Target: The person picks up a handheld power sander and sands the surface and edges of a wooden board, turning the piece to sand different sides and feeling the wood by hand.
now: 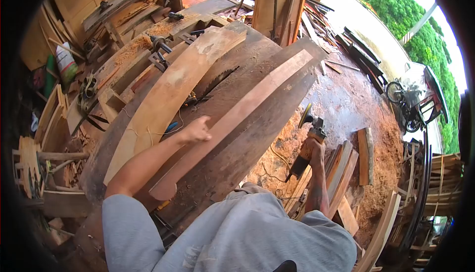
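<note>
On the workbench [257, 108] lies a long, slightly curved reddish board [247, 106] with a rounded end near my body. My left hand [197, 130] is over this board's left edge, fingers curled; whether it pinches anything is too small to tell. Out to the right, beyond the bench edge, my right hand [313, 152] grips a dark angle grinder [301, 163], whose round disc [305, 115] points away from me. A wider, paler curved board [173, 84] rests on the bench left of the reddish one.
Clamps [161, 44] and wood shavings [141, 44] are at the upper left. Loose planks [341, 173] and sawdust [386, 148] cover the ground at right. A post [274, 4] stands beyond the bench. A motorcycle [413, 103] is parked at far right.
</note>
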A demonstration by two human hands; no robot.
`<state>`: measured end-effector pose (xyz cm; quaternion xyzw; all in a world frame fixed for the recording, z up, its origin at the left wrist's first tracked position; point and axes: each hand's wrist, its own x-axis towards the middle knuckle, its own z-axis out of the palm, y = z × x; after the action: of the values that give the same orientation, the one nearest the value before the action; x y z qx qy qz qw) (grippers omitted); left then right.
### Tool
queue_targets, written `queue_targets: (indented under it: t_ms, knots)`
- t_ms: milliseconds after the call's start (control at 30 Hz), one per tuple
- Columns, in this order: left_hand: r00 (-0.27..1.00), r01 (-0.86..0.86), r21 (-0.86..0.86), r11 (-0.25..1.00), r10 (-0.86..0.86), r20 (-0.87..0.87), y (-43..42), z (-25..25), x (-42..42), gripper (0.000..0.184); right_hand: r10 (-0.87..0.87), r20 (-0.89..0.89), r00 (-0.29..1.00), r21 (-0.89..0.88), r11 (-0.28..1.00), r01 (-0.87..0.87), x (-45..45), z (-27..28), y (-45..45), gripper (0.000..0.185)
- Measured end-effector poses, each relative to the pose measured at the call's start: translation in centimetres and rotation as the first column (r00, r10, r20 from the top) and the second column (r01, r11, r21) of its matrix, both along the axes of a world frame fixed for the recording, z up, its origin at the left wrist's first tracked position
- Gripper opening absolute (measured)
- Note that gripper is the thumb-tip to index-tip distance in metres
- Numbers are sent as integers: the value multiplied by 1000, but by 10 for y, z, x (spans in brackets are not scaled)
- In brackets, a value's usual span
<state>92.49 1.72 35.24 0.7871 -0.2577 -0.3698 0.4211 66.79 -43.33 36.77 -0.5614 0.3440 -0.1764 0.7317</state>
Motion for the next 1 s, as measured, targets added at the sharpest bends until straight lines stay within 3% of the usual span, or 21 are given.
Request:
queue_targets:
  t_ms: [100,200,233,267,300,367,400,433,500,567,700,767,800,833,867,900,967,1000]
  knots:
    - [991,-130,46,990,129,29,66,-47,-9,89,-44,-29,999,18,999,45,-38,-5,14,22]
    - [980,-200,126,972,200,15,101,-14,-39,75,-125,-22,992,-18,992,124,-72,-9,21,22]
    - [763,-359,141,923,203,614,102,-1,-60,68,-142,32,989,-49,988,144,-78,-1,28,22]
    - [256,-491,71,868,66,964,99,9,-84,61,-152,33,988,-51,987,153,-91,-11,24,23]
    - [272,-501,86,861,63,960,93,17,-106,61,-167,32,985,-49,984,169,-104,-21,17,25]
    - [548,-473,-187,861,454,703,64,34,-151,51,-89,20,996,29,996,88,-124,-14,21,23]
    - [764,-478,-172,861,504,403,41,45,-174,47,-163,49,985,46,986,161,-127,-6,27,22]
    - [870,-478,-162,863,491,48,14,53,-194,43,-237,84,968,62,971,232,-127,2,32,21]
    - [806,-562,-339,755,406,-431,-38,18,-210,34,-298,122,947,65,954,292,-125,16,46,21]
    - [686,-670,-360,649,356,-635,-87,15,-199,34,-365,170,915,94,931,354,-124,30,50,19]
    - [592,-786,-378,490,417,-690,-166,18,-154,40,-325,169,930,61,946,320,-137,5,4,21]
    - [814,-553,-471,688,566,-130,-198,14,-121,57,-280,199,939,56,960,274,-131,-3,-24,23]
    - [810,-553,-480,681,575,-118,-213,13,-101,57,-270,210,940,75,963,259,-124,-3,-36,22]
    - [736,-462,-373,804,583,344,-229,11,-81,69,-260,218,941,91,965,246,-117,-5,-51,21]
    - [532,-428,-206,880,429,730,-247,7,-61,82,-199,249,948,102,979,179,-111,-12,-70,24]
    - [524,-437,-214,874,440,729,-260,-9,-35,82,-187,255,949,97,981,167,-101,-16,-85,24]
    - [509,-495,92,864,202,837,-275,-38,14,105,-223,246,943,30,975,222,-82,-23,-119,28]
    - [644,-455,196,869,168,747,-278,-25,29,109,-195,194,962,-2,980,199,-77,-26,-140,31]
